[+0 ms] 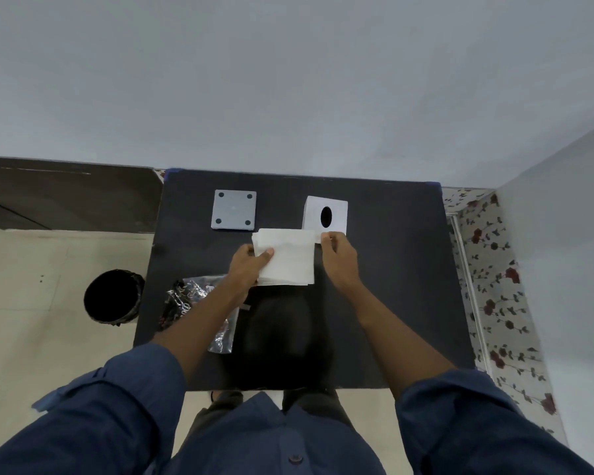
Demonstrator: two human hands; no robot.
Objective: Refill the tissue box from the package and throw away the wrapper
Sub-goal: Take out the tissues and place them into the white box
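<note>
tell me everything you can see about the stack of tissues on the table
The stack of tissues is white, thin, soft-looking sheets layered into a roughly square pile, out of its wrapper. It lies flat on the black table, just in front of the white tissue box. The left hand holds its left edge, thumb on top; the right hand pinches its far right corner. The top sheets look slightly shifted.
</note>
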